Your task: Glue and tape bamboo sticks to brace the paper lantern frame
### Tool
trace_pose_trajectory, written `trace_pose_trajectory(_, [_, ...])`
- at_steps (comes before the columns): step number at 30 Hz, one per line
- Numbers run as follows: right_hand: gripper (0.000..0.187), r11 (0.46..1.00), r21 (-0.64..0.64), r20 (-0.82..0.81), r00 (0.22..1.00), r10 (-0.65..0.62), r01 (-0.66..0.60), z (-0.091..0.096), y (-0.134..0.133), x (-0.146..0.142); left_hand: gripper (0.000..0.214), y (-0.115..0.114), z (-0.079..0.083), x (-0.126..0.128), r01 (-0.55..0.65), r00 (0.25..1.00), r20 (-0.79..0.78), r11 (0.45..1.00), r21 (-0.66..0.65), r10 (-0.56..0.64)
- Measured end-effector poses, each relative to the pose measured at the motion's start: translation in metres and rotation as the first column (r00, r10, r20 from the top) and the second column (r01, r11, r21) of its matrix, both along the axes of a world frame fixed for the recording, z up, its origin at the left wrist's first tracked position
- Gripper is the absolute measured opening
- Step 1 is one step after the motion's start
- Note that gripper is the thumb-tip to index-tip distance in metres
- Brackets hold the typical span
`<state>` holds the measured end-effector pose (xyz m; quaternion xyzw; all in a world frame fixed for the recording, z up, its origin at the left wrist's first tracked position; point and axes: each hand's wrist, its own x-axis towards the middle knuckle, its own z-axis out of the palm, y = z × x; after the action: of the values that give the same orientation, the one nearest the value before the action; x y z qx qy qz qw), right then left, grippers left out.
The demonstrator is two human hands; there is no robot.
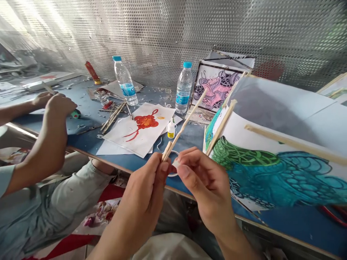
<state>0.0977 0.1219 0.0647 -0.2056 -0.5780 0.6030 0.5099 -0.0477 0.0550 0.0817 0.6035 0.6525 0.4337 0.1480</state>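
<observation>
Head view: long, thin, pale wooden stick (188, 121) is up in the air, near centre, over the table's near edge, w/ a short, pale wooden piece (167, 148) alongside its near end; can't tell if the 2 are joined, so that bit is prob. unfinished. Far R, a paper box w/ pink-and-purple painted panel (214, 86) has dark edging & looks done. Near R, big white paper form w/ blue-green painting (252, 173) has pale wooden strips along it, prob. only part-built. Small white bottle w/ yellow label (170, 130) stands upright on the blue tabletop (89, 139), just beyond the hands.

Pose: left hand (143, 184) grips stick + short piece b/w thumb & fingers, knuckles up, stick slanting far & R. Right hand (207, 180) just beside it, fingers curled, pinching a small white scrap (176, 163), material unclear; contact w/ stick can't be told. Both forearms come in from near side, wrists raised.
</observation>
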Motion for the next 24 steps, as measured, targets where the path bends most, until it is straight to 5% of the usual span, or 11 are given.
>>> trace_pose_trajectory(4, [0.015, 0.995, 0.077, 0.076, 0.995, -0.062, 0.056, 0.007, -0.001, 0.007, 0.027, -0.003, 0.000, 0.012, -0.002, 0.963, -0.267, 0.987, 0.159, 0.045])
trace_pose_trajectory(10, [0.013, 0.988, 0.067, 0.089, 0.985, -0.145, 0.139, 0.005, -0.006, 0.002, 0.019, -0.005, -0.006, 0.022, -0.109, 0.809, -0.539, 0.961, 0.253, 0.234])
trace_pose_trajectory(24, [0.011, 0.962, 0.132, 0.151, 0.954, -0.258, 0.239, 0.001, -0.004, -0.007, 0.016, -0.005, -0.013, 0.023, -0.114, 0.754, -0.610, 0.963, 0.244, 0.244])
